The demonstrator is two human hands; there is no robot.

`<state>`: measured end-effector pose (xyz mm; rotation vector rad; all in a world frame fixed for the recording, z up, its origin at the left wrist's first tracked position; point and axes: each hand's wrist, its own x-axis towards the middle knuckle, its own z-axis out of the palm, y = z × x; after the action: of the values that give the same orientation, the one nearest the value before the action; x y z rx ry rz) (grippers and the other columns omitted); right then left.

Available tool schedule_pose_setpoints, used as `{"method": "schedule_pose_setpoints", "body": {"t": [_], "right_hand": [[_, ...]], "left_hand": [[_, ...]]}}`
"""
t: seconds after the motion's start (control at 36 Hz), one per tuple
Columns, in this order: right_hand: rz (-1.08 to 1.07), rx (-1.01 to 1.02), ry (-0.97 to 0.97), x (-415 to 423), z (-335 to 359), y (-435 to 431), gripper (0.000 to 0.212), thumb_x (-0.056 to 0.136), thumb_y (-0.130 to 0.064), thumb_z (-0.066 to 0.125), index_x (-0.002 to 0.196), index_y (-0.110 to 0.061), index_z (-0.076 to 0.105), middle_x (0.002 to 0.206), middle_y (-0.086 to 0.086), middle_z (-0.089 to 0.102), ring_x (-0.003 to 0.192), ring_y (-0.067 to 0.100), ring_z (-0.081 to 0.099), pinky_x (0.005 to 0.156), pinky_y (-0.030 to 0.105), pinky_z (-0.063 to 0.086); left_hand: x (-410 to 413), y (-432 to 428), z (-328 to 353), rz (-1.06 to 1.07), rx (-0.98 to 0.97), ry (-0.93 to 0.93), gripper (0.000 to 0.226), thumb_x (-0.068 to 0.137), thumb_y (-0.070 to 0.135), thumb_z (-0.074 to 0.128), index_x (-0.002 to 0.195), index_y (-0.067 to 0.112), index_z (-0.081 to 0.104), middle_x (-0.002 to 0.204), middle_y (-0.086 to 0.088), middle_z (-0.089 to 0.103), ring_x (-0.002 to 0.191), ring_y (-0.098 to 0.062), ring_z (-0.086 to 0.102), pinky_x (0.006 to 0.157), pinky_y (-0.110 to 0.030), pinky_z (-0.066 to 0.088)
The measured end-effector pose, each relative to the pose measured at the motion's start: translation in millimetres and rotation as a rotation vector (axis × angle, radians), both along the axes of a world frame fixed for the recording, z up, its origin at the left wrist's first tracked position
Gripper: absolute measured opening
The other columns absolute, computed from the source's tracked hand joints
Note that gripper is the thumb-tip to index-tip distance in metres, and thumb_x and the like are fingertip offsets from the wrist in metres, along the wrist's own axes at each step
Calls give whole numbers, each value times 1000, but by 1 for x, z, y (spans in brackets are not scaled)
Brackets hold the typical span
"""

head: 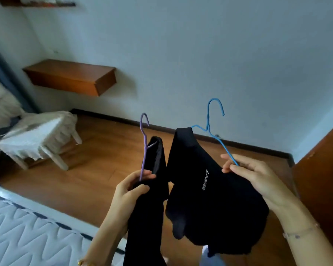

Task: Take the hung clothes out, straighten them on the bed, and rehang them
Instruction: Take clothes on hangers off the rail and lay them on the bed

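Centre of the frame, head view: two black garments on wire hangers, both held up above the wooden floor [104,160].

Left hand [132,186]: fingers curled round the lower wire of a purple hanger [144,143] and the cloth gathered there. The long black garment [152,198] on it is narrow, plain and matt.

Right hand [252,171]: thumb and forefinger pinch the sloping arm of a blue hanger [213,127], with the other fingers loosely bent behind. The black top [210,189] on it carries small white lettering. It is bunched over the hanger's left shoulder and sags in a wide fold below the hand. There is a thin bracelet [300,232] on that wrist.

Edges and room: the bed [27,227], a white quilted mattress, fills the lower left, its edge running diagonally just beside the left forearm. A cloth-draped chair [37,135] stands at mid left, and a wooden wall shelf [71,77] is at upper left. A brown wooden panel [325,179] closes the right edge, near the right forearm. Bare floor lies between, behind the garments.

Orientation: both hooks point up, well apart. The purple hanger is seen nearly edge-on, and its garment's long axis is vertical, running off the bottom edge. The blue hanger's arm slants down to the right into the fingers. The lettering on the top reads vertically.
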<state>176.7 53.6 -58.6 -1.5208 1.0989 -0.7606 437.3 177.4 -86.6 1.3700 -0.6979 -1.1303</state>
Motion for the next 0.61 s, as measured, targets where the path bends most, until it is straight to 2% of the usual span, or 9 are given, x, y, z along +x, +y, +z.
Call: {"method": "schedule_pose_setpoints", "body": {"t": [0.11,0.19,0.28,0.36,0.42,0.47,0.5,0.56,0.61], "right_hand": [[129,-18,27,19,-2,-71,29,94,0,53,104,-20,71,85,0,75,88,-1,68,86,13,43],[249,-24,34,38,-1,-121,29,94,-1,52,103,-21,71,85,2,75,90,4,68,90,17,44],[366,-38,60,57,3,-167,27,94,-1,53,100,-19,72,84,-1,75,90,7,69,90,17,46],[494,-49,87,76,7,-209,27,95,-2,53,99,-20,72,83,-1,74,90,7,69,83,6,47],[557,-55,95,91,8,-234,26,95,-3,53,100,-21,71,82,3,73,89,6,69,81,3,47],[616,-54,100,110,7,-254,25,95,-4,53,99,-22,71,80,0,74,88,5,69,82,10,47],[646,-52,98,121,6,-264,25,96,-5,53,99,-23,71,79,-1,74,88,4,69,84,14,46],[698,-55,100,145,2,-282,25,96,-5,53,98,-23,70,78,-1,74,89,6,69,89,18,45],[749,-69,118,172,-3,-295,24,95,-5,53,98,-23,70,79,1,75,91,7,69,90,19,45]], "left_hand": [[12,-37,6,159,-17,-28,33,81,-12,49,95,10,68,101,-7,71,77,-17,66,57,-19,53],[17,-66,12,281,-23,-59,31,81,-11,50,93,11,69,100,-7,71,86,-21,63,69,-25,53],[20,-91,19,389,-18,-77,26,79,-4,58,97,12,69,100,-5,72,89,-20,63,70,-24,52],[24,-107,19,509,8,-72,23,82,0,59,100,10,68,93,-3,74,83,-15,65,67,-17,53],[30,-112,18,578,26,-72,19,83,5,60,98,11,70,87,-3,74,82,-17,65,66,-19,53],[36,-113,15,649,47,-104,16,81,11,65,96,12,71,89,-3,75,86,-19,65,70,-20,53],[38,-114,14,696,54,-118,16,80,11,66,95,12,71,90,-3,75,86,-17,65,71,-17,54],[44,-116,12,783,54,-106,14,80,9,66,93,11,71,88,-2,76,82,-12,67,67,-9,53],[52,-117,10,851,59,-77,14,84,5,60,93,8,70,82,-1,76,73,-7,68,62,-8,52]]}}
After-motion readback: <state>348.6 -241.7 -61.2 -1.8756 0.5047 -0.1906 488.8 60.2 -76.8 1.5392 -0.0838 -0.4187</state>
